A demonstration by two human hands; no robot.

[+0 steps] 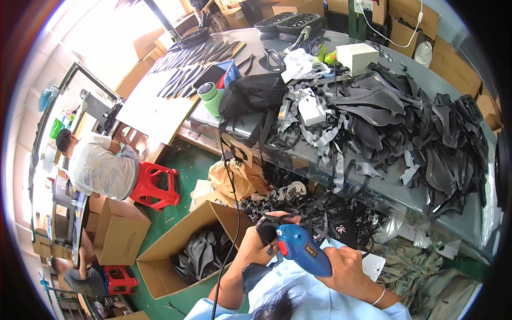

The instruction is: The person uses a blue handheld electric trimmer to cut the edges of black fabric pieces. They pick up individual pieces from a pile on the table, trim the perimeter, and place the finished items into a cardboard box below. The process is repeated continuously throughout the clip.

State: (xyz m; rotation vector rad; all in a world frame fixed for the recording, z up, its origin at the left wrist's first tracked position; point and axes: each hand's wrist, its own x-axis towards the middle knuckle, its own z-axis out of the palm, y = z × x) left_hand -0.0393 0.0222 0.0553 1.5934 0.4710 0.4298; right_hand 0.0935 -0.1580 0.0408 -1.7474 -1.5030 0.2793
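A black moulded part [255, 276] is gripped in the left hand [254, 247], just beside the nose of a blue handheld power tool [301, 252], whose body is wrapped by the right hand [348, 271]. Were the part to slip, the left hand could be nicked; the hanging black cable [238, 213] could be snagged by a wide swing. Lettering is borne on the tool's label [310, 249]; farther off, a cardboard carton [120, 234] is faintly printed.
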